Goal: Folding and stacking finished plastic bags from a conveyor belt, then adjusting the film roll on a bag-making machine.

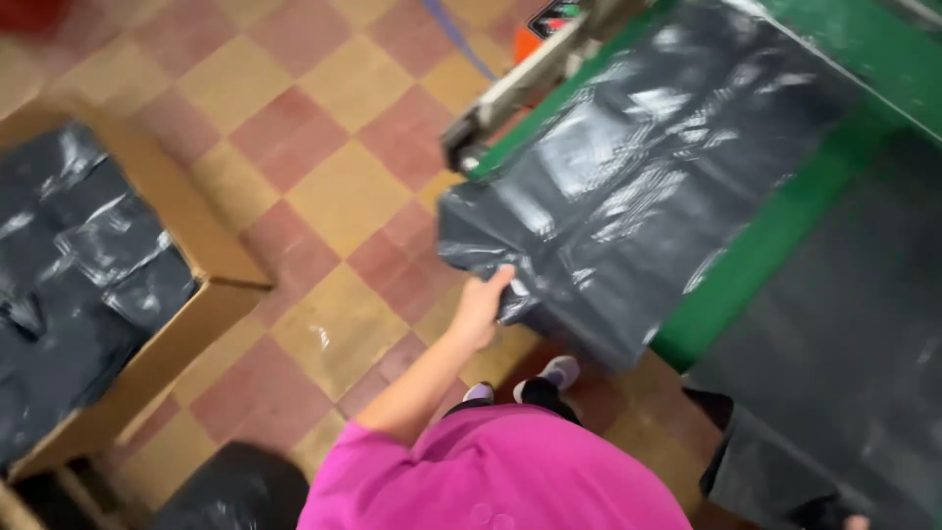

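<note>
Open tiled floor [324,186] lies beside the left hand [481,309] pinching the dark plastic sheet's [608,196] overhanging edge.

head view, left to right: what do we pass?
Cardboard box full of dark plastic bags → bare checkered floor tiles → left hand gripping the edge of a dark plastic sheet → green machine table.

A glossy black plastic sheet [628,186], wrinkled and catching highlights, lies spread across the green table [775,236]. Its near end droops over the table's front edge, where the left hand [481,309] pinches the hanging lower-left corner.
</note>
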